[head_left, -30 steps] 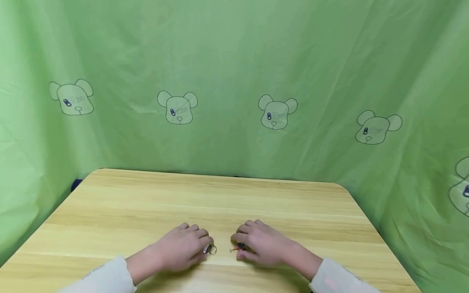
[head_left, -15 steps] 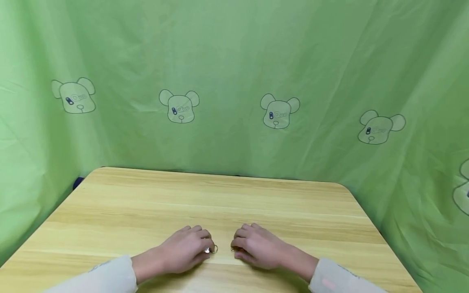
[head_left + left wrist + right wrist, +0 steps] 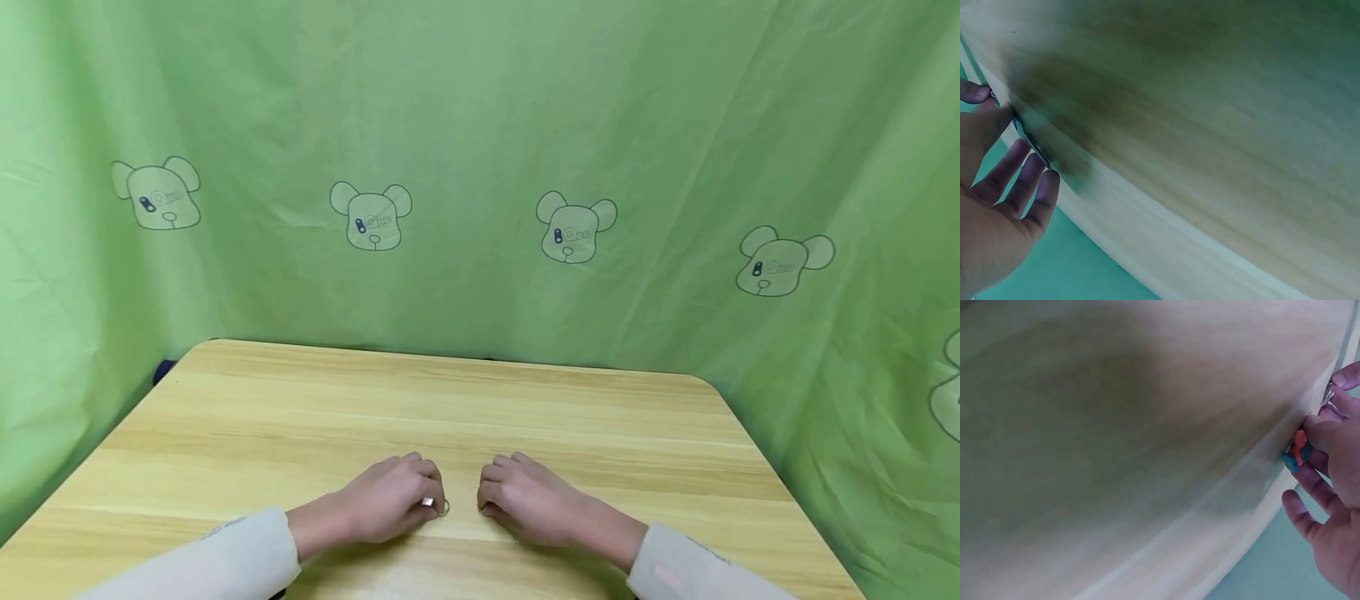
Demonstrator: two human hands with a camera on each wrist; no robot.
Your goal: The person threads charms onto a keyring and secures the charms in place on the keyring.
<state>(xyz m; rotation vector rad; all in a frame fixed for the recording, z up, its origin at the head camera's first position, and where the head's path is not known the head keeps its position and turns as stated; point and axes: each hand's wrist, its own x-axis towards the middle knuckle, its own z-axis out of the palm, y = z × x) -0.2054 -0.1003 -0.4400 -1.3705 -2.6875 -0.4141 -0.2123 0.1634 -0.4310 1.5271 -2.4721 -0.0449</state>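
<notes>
My left hand (image 3: 393, 500) grips a small flat metal object with a split ring (image 3: 446, 507) at one end. In the left wrist view the dark, slim edge of this metal object (image 3: 1034, 144) lies along the fingertips. Across from it, my right hand (image 3: 528, 500) pinches a small orange and blue keychain charm (image 3: 1299, 447) between thumb and fingers. Its lower finger stands away from the charm in the right wrist view. From the head view the right hand hides nearly all of the charm. A narrow gap separates the two hands, low over the table.
A light wood-grain table (image 3: 450, 408) with rounded far corners lies under the hands. Green cloth (image 3: 465, 117) printed with bear heads hangs behind it and at both sides. A dark blue object (image 3: 162, 372) shows by the far left corner.
Fingers of both hands have curled in further, covering more of the metal object and the charm. The left hand has shifted slightly right and away from the body; the right hand has stayed nearly in place.
</notes>
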